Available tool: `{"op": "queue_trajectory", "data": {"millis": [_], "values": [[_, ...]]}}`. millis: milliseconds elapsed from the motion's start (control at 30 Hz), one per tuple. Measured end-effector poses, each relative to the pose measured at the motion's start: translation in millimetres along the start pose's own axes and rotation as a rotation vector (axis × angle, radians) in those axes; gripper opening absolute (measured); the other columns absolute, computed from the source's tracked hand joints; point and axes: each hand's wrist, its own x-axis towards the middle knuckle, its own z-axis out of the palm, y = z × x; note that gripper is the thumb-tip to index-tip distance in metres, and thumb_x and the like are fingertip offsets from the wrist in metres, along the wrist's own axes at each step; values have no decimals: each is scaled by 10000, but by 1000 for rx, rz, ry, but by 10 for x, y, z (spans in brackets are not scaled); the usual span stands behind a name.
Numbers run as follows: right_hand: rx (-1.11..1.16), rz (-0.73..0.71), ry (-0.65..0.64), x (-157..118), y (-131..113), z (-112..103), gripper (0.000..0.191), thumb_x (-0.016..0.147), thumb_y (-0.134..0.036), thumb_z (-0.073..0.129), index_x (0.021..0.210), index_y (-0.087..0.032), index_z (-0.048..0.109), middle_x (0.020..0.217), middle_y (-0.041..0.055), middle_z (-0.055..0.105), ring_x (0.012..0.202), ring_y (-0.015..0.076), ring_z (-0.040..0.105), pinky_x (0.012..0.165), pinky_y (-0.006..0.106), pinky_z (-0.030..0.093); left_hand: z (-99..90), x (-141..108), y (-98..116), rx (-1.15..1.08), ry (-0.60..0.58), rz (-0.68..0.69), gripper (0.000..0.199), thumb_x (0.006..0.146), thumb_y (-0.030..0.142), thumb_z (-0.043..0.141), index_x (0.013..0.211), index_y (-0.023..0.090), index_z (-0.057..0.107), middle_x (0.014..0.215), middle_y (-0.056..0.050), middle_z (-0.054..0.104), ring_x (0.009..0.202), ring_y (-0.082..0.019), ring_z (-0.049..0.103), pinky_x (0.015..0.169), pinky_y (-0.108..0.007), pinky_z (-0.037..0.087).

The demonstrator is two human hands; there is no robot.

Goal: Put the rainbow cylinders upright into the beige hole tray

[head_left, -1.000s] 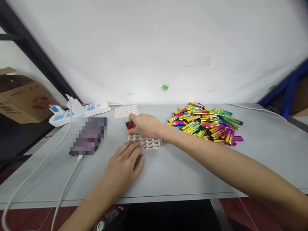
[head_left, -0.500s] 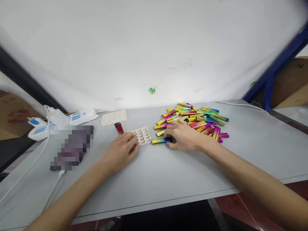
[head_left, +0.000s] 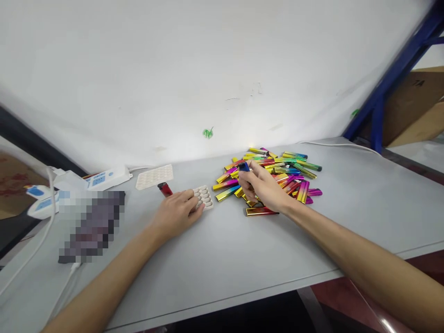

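My left hand [head_left: 178, 210] holds the near side of a white tray [head_left: 207, 200] with oval pockets, its fingers over the top and thumb at the front edge. Just beyond those fingers a red lighter-like tube [head_left: 165, 189] with a black top sticks up; its lower end is hidden, so I cannot tell whether it sits in the tray. My right hand [head_left: 262, 185] is closed around a blue lighter-like tube [head_left: 244, 167], raised with its dark end up. Beneath and behind that hand lies a pile of shiny gradient-coloured tubes [head_left: 226, 193]. A red-gold tube [head_left: 261, 211] lies in front.
A second white pocketed tray [head_left: 154, 177] lies near the wall. On the left are a power strip [head_left: 110, 177] and a pixelated dark device [head_left: 95, 226] with a white cable [head_left: 76, 266]. Another cable [head_left: 342, 145] runs along the back right.
My right hand has lifted the tube from the tabletop and turned it dark end up. A red-gold tube now shows in front of the pile. My left hand stays at the tray.
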Motion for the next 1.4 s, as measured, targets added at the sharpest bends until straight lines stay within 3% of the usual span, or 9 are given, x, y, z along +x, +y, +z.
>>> {"op": "queue_trajectory", "data": {"millis": [100, 267, 400, 467, 600, 767, 967, 1100, 1400], "values": [[64, 57, 9, 26, 59, 9, 306, 962, -491, 429, 923, -207, 537, 671, -62, 439, 442, 66, 336, 383, 210, 251, 19, 21, 29, 6, 30, 6, 357, 967, 277, 473, 617, 208, 481, 662, 7, 508, 591, -129, 491, 591, -270, 391], [-4, -22, -3, 14, 74, 20, 309, 918, -531, 556, 963, -238, 469, 757, -24, 588, 577, 124, 537, 426, 222, 415, 11, -19, 24, -25, 62, 14, 323, 954, 263, 500, 635, 218, 485, 675, -6, 548, 661, -156, 508, 655, -290, 434], [91, 18, 22, 1, 53, 2, 344, 902, -568, 576, 881, -242, 467, 574, -95, 377, 426, 73, 283, 379, 185, 225, -56, -39, -49, -47, 191, -29, 134, 896, 247, 581, 763, 227, 577, 801, -36, 648, 779, -203, 560, 762, -358, 462], [142, 35, 52, 6, 47, -14, 449, 916, -625, 500, 737, -214, 475, 536, -95, 254, 433, 64, 163, 396, 196, 141, -103, -46, -113, -30, 371, -168, 63, 862, 277, 626, 897, 228, 608, 920, -66, 662, 917, -249, 595, 859, -421, 462], [175, 55, 112, 26, 37, -29, 578, 932, -625, 412, 533, -208, 384, 484, -83, 167, 438, 71, 104, 404, 225, 106, -175, -91, -305, -185, 551, -624, 446, 832, 371, 657, 1230, 222, 522, 1258, -126, 554, 1127, -299, 555, 874, -445, 489], [206, 76, 157, 37, 7, -37, 527, 945, -483, 353, 491, -217, 375, 468, -69, 174, 428, 85, 101, 393, 236, 97, -161, -201, -598, -550, 208, -760, 786, 767, 558, 690, 1404, 231, 365, 1257, -88, 593, 1074, -249, 597, 873, -395, 496], [206, 77, 170, 33, 0, -50, 553, 940, -533, 388, 489, -213, 368, 470, -75, 175, 423, 79, 101, 392, 231, 95, -167, -245, -667, -544, -281, -691, 545, 791, 655, 613, 1147, 242, 619, 1102, -43, 678, 903, -218, 606, 786, -345, 457], [214, 97, 151, 36, 15, -43, 587, 931, -600, 390, 492, -212, 358, 470, -81, 169, 422, 73, 91, 390, 226, 86, -177, -224, -631, -539, -286, -632, 414, 810, 610, 594, 973, 241, 688, 1035, -21, 724, 889, -219, 616, 756, -321, 441], [159, 128, 177, 46, 43, -30, 507, 940, -482, 350, 505, -221, 358, 473, -74, 174, 430, 86, 92, 396, 237, 90, -175, -208, -623, -533, -285, -635, 370, 812, 574, 597, 960, 251, 700, 1058, -18, 733, 924, -226, 626, 769, -324, 439]]}}
